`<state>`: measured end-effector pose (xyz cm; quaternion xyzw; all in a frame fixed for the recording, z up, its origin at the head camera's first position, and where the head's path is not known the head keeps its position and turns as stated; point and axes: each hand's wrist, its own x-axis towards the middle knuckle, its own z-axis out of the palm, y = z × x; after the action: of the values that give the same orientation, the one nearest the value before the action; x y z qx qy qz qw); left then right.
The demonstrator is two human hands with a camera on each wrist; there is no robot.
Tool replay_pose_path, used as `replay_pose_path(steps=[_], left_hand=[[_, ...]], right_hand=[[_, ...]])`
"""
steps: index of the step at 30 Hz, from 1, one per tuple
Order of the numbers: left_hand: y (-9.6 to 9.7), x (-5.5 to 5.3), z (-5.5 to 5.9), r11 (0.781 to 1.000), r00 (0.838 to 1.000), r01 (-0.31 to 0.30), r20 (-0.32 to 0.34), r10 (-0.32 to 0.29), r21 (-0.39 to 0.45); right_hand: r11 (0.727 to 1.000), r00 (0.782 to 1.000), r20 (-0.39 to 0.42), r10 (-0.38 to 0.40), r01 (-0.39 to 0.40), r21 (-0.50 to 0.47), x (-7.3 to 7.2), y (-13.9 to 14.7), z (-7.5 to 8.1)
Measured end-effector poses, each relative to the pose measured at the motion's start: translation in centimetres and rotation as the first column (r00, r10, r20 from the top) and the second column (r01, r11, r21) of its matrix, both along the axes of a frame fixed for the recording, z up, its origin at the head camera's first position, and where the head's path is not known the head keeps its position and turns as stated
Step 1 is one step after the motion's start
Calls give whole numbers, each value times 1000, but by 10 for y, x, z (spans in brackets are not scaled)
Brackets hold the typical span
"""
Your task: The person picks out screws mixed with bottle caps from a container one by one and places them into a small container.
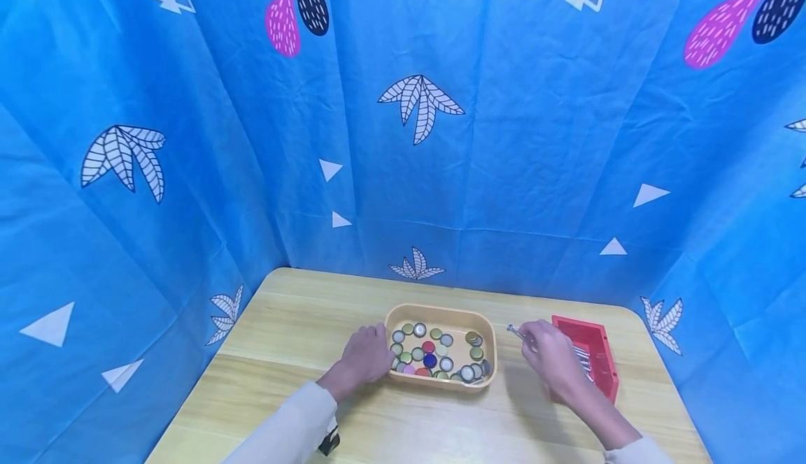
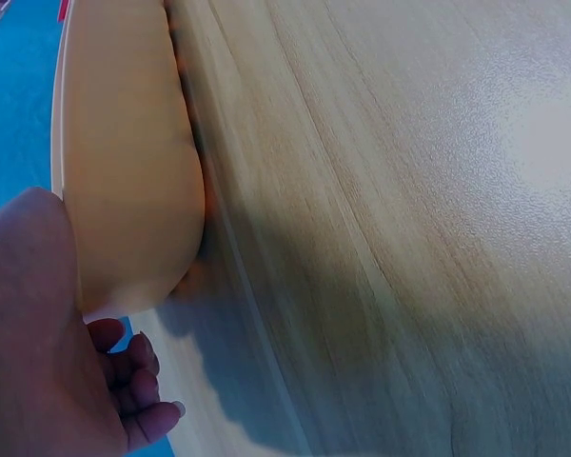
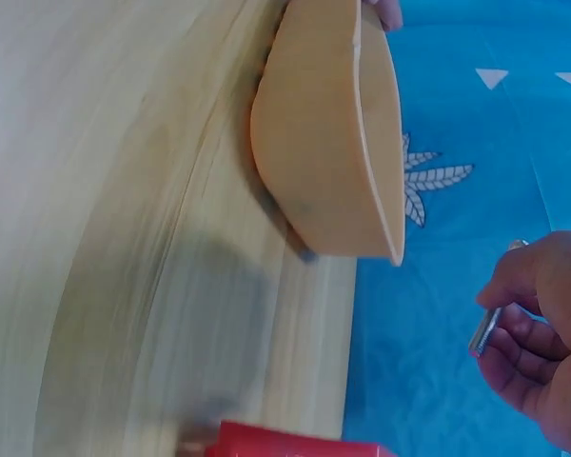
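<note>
An orange-tan plastic tray [image 1: 489, 341] sits on the table with several round bottle caps [image 1: 430, 360] in gold, silver, red, blue and pink lying in it. My left hand [image 1: 368, 353] grips the tray's left end at the rim; in the left wrist view its other fingers [image 2: 138, 386] curl beside the end wall. Between thumb and fingers, my right hand [image 1: 549, 353] pinches a silver metal bolt [image 1: 516, 332], held in the air between the tray and a red bin [image 1: 606, 362]. The bolt's threaded shank [image 3: 485, 331] shows in the right wrist view.
Several silver bolts [image 1: 582, 360] lie inside the red bin, partly hidden by the right hand. A light wood table [image 1: 302, 317] carries everything. Blue patterned cloth [image 1: 535, 135] hangs behind it and at both sides.
</note>
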<state>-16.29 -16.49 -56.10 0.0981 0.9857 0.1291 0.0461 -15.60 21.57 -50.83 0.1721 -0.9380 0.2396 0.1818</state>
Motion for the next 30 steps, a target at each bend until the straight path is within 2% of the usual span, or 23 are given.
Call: replay_pose_path(steps=[3, 9, 16, 23, 30], left_hand=[[0, 2, 1, 1000, 1000, 3, 2, -3, 13], [1, 3, 1, 1000, 1000, -6, 12, 6, 14], [2, 2, 5, 1000, 1000, -11, 27, 11, -11], [2, 2, 5, 1000, 999, -19, 33, 19, -15], [2, 1, 3, 1000, 999, -21, 28, 22, -13]], right_hand=[[1000, 999, 38, -19, 19, 6, 3, 7, 1], [1000, 1000, 22, -22, 22, 7, 8, 20, 6], [998, 996, 68, -55, 54, 23, 11, 35, 7], [997, 998, 11, -68, 67, 36, 13, 45, 3], [994, 994, 31, -102, 100, 50, 16, 55, -5]])
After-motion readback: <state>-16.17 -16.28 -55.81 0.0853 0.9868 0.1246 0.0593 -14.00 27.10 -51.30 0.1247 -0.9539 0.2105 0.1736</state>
